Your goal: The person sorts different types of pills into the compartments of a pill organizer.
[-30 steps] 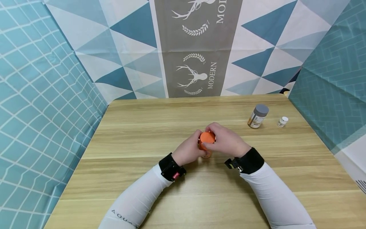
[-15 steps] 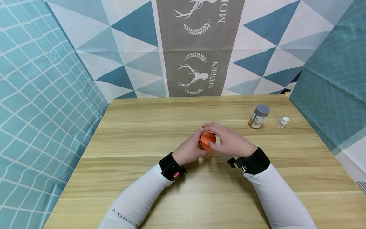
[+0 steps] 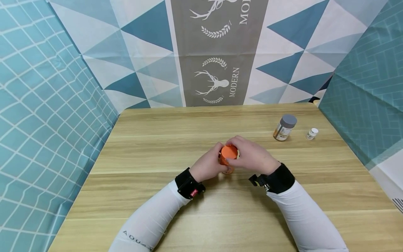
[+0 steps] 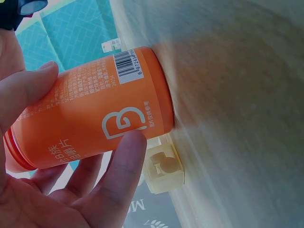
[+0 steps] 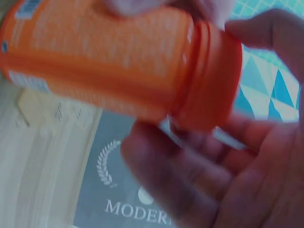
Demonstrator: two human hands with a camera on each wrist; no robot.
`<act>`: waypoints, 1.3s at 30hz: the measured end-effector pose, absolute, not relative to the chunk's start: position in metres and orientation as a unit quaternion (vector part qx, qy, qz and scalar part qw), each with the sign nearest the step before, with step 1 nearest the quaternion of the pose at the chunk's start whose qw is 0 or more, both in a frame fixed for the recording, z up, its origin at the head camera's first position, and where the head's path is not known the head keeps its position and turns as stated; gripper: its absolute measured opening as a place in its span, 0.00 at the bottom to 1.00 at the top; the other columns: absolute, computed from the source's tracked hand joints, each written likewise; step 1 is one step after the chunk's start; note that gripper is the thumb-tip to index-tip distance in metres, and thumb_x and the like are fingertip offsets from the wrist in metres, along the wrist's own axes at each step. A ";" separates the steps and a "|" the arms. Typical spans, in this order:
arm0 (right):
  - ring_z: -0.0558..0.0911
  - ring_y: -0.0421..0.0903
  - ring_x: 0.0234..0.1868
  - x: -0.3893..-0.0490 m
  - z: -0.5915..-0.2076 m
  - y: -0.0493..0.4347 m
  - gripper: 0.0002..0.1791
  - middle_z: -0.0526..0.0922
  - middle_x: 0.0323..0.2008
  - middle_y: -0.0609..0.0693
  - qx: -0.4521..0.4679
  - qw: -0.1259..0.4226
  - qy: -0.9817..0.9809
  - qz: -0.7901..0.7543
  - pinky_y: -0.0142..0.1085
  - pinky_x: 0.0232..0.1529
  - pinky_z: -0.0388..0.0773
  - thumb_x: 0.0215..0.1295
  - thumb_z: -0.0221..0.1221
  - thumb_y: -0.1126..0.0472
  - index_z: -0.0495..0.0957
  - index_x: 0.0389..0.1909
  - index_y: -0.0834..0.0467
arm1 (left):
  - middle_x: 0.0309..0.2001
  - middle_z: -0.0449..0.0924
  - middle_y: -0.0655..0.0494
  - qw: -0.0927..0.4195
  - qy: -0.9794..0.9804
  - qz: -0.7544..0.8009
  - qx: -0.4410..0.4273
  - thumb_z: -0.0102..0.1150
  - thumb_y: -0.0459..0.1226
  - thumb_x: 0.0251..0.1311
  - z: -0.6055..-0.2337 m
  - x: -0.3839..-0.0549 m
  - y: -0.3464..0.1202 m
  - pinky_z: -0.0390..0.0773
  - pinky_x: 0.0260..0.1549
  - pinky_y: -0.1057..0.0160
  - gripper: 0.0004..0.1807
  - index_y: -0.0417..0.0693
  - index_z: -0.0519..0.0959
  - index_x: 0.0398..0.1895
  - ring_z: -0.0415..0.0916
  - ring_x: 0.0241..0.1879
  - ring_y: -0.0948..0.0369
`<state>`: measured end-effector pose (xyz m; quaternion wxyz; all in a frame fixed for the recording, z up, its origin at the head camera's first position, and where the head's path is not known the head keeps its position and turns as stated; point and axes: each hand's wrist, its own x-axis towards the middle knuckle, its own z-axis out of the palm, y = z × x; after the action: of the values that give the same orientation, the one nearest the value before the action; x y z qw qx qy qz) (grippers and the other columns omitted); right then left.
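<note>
One orange bottle [image 4: 90,114] in the thick of it, being held near the middle of the wooden table [image 3: 151,140], lid end up, base right down by the wood, with no telling whether resting on it or just clear of it! Clasping the body with the left hand [image 3: 206,164], thumb on one side, fingers curling round the other, and leaving a barcode [image 4: 128,66] and a big white B [image 4: 124,122] showing. Gripping the orange lid [image 3: 229,152] up top with the right hand [image 3: 252,157], thumb and fingers pinching from opposite sides, blurring a little in the right wrist view. Catching sight, just past the base in the left wrist view, of a pale yellow block-like thing [image 4: 164,168], partly hidden. Wearing black straps [image 3: 189,183] at both wrists and white sleeves [image 3: 308,217] along both arms. Looking farther out now, finding a grey-capped jar [image 3: 284,127] standing well apart toward the far right, with a small white bottle [image 3: 312,134] near it. Backing everything with a triangle-patterned cloth [image 3: 151,26], bearing deer heads and MODERN on a grey band, and flanking the left with a teal gridded cloth [image 3: 47,105].
</note>
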<state>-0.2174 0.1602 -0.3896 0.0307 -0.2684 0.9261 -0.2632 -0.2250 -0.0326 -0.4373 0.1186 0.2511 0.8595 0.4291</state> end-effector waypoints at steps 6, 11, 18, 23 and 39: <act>0.73 0.44 0.24 -0.214 -0.395 0.149 0.20 0.74 0.28 0.47 -0.180 0.020 0.944 -0.276 0.36 0.24 0.70 0.57 0.63 0.43 0.71 0.36 0.54 | 0.43 0.76 0.60 0.123 0.855 0.439 0.248 0.76 0.37 0.50 -0.438 -0.225 -0.032 0.75 0.42 0.64 0.27 0.52 0.67 0.47 0.74 0.39 0.63; 0.70 0.46 0.18 -0.214 -0.397 0.148 0.31 0.70 0.23 0.50 -0.139 0.015 0.953 -0.270 0.37 0.18 0.64 0.59 0.58 0.29 0.68 0.32 0.55 | 0.40 0.77 0.60 0.127 0.852 0.443 0.248 0.76 0.36 0.50 -0.437 -0.225 -0.033 0.75 0.39 0.64 0.28 0.52 0.66 0.48 0.74 0.37 0.63; 0.72 0.51 0.65 -0.215 -0.385 0.165 0.32 0.69 0.67 0.53 -0.296 0.006 0.921 -0.255 0.47 0.60 0.72 0.66 0.62 0.52 0.68 0.68 0.58 | 0.45 0.77 0.60 0.120 0.855 0.438 0.251 0.77 0.37 0.49 -0.436 -0.225 -0.032 0.76 0.43 0.65 0.32 0.51 0.66 0.54 0.76 0.40 0.65; 0.64 0.49 0.72 -0.212 -0.381 0.167 0.34 0.65 0.72 0.50 -0.372 0.045 0.893 -0.250 0.46 0.68 0.64 0.64 0.58 0.64 0.65 0.73 0.54 | 0.50 0.76 0.60 0.117 0.853 0.438 0.259 0.76 0.37 0.50 -0.439 -0.226 -0.032 0.75 0.49 0.66 0.43 0.49 0.62 0.68 0.77 0.46 0.66; 0.74 0.43 0.29 -0.214 -0.394 0.152 0.18 0.75 0.32 0.47 -0.240 -0.024 0.939 -0.247 0.35 0.30 0.73 0.60 0.66 0.46 0.78 0.39 0.56 | 0.40 0.76 0.61 0.117 0.864 0.421 0.249 0.76 0.38 0.50 -0.438 -0.226 -0.032 0.75 0.39 0.64 0.27 0.52 0.67 0.46 0.74 0.37 0.63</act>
<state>-0.2139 0.1518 -0.3939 -0.0239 -0.2395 0.9387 -0.2468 -0.2257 -0.0324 -0.4380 0.1173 0.2489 0.8642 0.4213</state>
